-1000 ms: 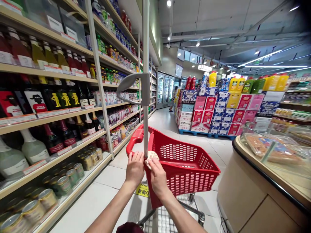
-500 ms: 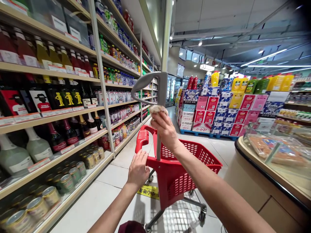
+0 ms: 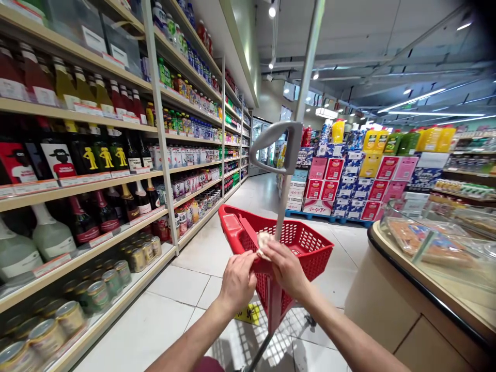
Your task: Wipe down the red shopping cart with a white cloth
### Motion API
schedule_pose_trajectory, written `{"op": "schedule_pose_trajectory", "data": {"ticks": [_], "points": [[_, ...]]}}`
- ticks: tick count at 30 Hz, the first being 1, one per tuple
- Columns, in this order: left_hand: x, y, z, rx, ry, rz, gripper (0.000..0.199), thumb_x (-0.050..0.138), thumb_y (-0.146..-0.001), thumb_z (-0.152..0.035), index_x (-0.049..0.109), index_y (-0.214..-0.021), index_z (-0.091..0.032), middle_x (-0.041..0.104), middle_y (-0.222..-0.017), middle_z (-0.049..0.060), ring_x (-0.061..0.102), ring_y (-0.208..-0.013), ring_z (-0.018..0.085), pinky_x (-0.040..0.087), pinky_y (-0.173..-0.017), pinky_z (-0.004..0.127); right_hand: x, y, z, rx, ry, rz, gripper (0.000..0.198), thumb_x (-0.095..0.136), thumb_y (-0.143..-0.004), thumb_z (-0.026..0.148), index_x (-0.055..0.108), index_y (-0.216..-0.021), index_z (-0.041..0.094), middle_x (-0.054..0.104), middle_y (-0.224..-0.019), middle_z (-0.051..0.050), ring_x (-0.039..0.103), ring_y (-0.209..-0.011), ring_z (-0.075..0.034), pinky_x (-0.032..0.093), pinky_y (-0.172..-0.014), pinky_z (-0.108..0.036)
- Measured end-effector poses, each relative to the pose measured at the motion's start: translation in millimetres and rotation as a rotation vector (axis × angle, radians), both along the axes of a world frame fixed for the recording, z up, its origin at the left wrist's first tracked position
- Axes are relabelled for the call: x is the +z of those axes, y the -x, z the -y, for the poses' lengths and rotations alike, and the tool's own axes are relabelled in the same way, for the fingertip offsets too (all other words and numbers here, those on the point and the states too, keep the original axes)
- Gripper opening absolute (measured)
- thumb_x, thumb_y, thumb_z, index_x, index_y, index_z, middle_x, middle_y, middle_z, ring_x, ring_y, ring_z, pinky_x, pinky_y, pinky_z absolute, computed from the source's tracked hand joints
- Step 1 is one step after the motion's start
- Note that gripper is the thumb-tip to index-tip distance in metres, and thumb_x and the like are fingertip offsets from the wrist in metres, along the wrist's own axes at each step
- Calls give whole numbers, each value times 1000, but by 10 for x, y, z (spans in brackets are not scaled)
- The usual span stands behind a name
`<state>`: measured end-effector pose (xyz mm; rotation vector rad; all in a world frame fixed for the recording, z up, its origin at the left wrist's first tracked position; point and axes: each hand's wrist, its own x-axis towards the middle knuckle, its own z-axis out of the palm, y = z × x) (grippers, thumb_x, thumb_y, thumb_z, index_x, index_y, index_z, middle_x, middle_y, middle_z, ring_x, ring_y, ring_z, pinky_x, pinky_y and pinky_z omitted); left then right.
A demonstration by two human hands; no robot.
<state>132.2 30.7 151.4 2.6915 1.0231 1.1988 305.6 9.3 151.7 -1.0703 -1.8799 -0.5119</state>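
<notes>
In the head view a red plastic shopping cart (image 3: pixel 315 248) with a perforated basket stands before me. A metal pole (image 3: pixel 284 204) rises from it, with a grey loop handle (image 3: pixel 297 147) partway up. My left hand (image 3: pixel 237 279) is closed over the cart's near red edge, beside its red handle part (image 3: pixel 231 227). In my right hand (image 3: pixel 285 267) is a crumpled pale cloth (image 3: pixel 265 242), pressed against the red plastic near the pole's foot. The two hands are close together. Fingers cover part of the cloth and edge.
Shelves of bottles (image 3: pixel 103 152) and cans (image 3: pixel 103 292) line the left side. At the right stands a rounded counter (image 3: pixel 387 294) with packaged food. Stacked drink boxes (image 3: pixel 329 178) stand farther back. A yellow floor sign (image 3: pixel 248 314) shows under the cart.
My right hand has brought the cloth down from beside the grey handle to the cart's red edge. The cart has turned and its pole now leans right. My left hand has shifted slightly right.
</notes>
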Motion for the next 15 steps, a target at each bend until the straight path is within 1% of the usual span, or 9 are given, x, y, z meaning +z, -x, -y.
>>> {"op": "schedule_pose_trajectory", "data": {"ticks": [1,3,4,6,8,11,13,15], "points": [[30,-15,-50,-21,20,28,42,38,-73,-12,51,-112,-18,61,-109,6,53,-103,18,37,-93,39,-118,-43,55,-34,62,-67,37,38,-80,11,57,-110,24,57,-114,-5,50,-110,-17,46,-90,-35],[94,-53,-183,24,76,57,37,37,-79,-20,49,-114,-19,57,-115,7,49,-109,19,33,-96,43,-337,-157,135,-104,156,-198,41,38,-76,9,59,-107,24,58,-113,-5,53,-105,-17,47,-88,-36],[119,-81,-253,67,107,41,36,36,-81,-24,49,-114,-19,53,-121,7,43,-115,21,30,-98,47,-410,-224,153,-130,185,-259,42,38,-73,8,61,-104,24,59,-111,-4,54,-103,-17,47,-88,-36],[134,-166,-357,135,153,-25,35,35,-83,-30,50,-113,-20,42,-132,7,30,-125,24,24,-100,52,-460,-362,148,-145,218,-353,41,37,-69,9,64,-98,23,62,-107,-4,56,-100,-17,46,-89,-37],[103,-284,-379,124,151,-97,34,35,-84,-34,52,-110,-20,38,-135,7,24,-128,24,21,-101,52,-404,-478,125,-154,243,-436,38,38,-68,12,65,-93,21,64,-102,-4,58,-97,-17,46,-87,-37],[21,-482,-279,70,86,-143,36,35,-84,-36,51,-112,-19,37,-135,8,25,-127,21,19,-103,48,-240,-558,161,-210,291,-580,34,38,-71,17,64,-93,18,65,-99,-5,60,-92,-18,47,-85,-35],[-11,-584,-203,27,47,-162,38,36,-84,-37,50,-114,-18,38,-135,8,26,-127,20,18,-104,46,-134,-555,255,-189,336,-631,34,37,-74,18,63,-96,19,66,-97,-5,61,-89,-18,48,-81,-33],[3,-630,-187,-56,10,-192,38,37,-84,-36,48,-117,-19,41,-133,7,28,-126,19,17,-105,45,-55,-548,372,-136,365,-618,33,37,-75,19,63,-96,20,66,-98,-4,61,-89,-17,49,-79,-32]]}}
